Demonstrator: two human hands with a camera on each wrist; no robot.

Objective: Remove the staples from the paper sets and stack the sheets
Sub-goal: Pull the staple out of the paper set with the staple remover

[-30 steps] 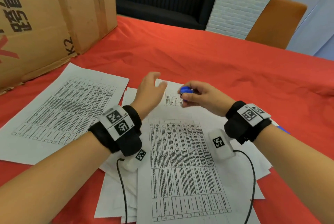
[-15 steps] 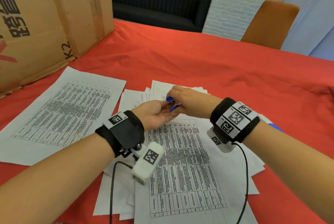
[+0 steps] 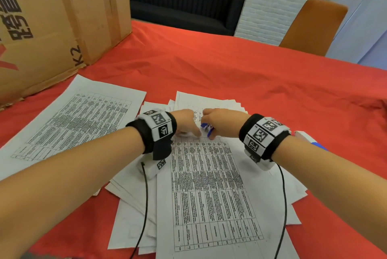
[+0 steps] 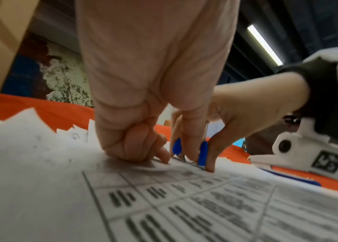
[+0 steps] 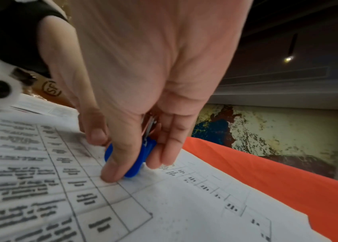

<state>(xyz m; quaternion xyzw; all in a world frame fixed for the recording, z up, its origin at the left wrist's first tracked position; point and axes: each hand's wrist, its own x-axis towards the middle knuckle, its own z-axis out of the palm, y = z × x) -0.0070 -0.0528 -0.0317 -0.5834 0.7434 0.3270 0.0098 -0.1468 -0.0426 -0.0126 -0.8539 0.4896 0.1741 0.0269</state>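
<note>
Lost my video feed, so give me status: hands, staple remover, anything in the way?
Left hand curled, knuckles pressing top paper set. Right hand pinching blue staple remover at its top edge. Nothing blocking.

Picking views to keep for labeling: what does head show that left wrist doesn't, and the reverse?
Head only: the whole layout, with the cardboard box, a separate sheet left of the messy paper pile, the orange chair, and both forearms.

Left wrist only: a close look from table height; the left hand has curled fingers pressing the top sheet, and the right hand's fingertips touch the paper.

Both: the right hand pinching the blue staple remover at the sheet's top edge, on the red tablecloth.
</note>
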